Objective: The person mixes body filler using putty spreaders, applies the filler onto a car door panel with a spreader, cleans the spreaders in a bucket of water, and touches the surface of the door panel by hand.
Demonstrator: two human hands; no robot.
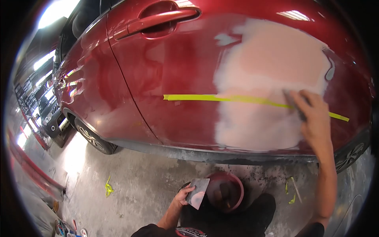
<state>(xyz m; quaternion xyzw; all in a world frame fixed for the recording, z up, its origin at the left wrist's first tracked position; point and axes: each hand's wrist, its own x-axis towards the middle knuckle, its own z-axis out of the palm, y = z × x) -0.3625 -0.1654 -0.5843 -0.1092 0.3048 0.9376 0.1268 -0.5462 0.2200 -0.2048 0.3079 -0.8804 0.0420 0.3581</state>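
Holding, right hand point(317, 114): curled firmly around dark block point(294, 102), fingers and thumb closed on its sides; apparently laid against the door panel point(177, 67), pressure can't be told.
Block spot: on the pale patch point(272, 59), toward its right edge, directly over the tape line, above the panel's lower edge.
Left hand point(184, 195): pinching translucent sheet point(202, 187) between thumb and fingers, low, well off the panel; overlapping the bucket's point(240, 193) left rim in view, contact can't be told.
Tape risk: could fray or peel yellow tape point(193, 97) if dragged across its edge.
Patch risk: could gouge or leave a low spot if tipped onto a block corner or pressed unevenly.
Paint risk: could scuff red finish if run past the patch's right edge.
Sheet risk: could drop it into the bucket or bend a corner if pinched too loosely.
Panel edges: bounded at left by the door seam point(128, 85), below by dark sill trim point(205, 154).
Room on panel: plenty leftward, from patch to seam; tighter downward, near the sill.
Room on floor point(146, 189): wide left of the bucket, apart from tape scrap point(108, 187); cramped at the knees, hemmed in by bucket and sill.
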